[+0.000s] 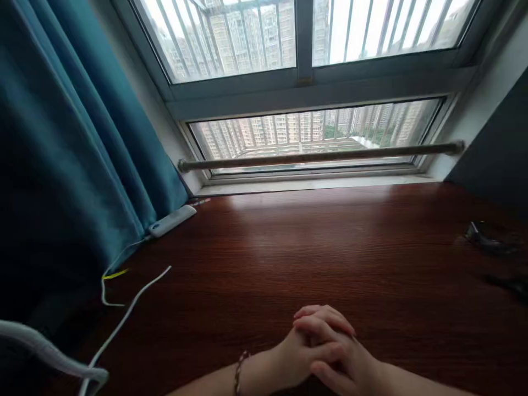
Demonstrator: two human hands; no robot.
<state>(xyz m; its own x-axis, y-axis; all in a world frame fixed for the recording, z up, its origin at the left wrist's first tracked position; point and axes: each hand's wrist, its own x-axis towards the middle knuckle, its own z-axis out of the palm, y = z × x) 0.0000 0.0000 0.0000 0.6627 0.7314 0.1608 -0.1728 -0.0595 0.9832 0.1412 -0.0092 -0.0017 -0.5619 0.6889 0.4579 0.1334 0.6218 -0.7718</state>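
Note:
My left hand (293, 353) and my right hand (358, 364) are clasped, fingers interlaced, at the near edge of the view. Each hand closes around the other, and no object shows between them. A beaded bracelet (239, 374) circles my left wrist. Both hands are over the dark reddish-brown wooden tabletop (313, 247); whether they rest on it I cannot tell. Parts of the fingers are hidden where they overlap.
A white power strip (172, 220) lies by the blue curtain (94, 137) at left, near a white cable (132, 303) and a yellow strip (116, 274). Dark, blurred items (487, 239) lie at right. A metal rail (322, 157) crosses before the window (305, 129).

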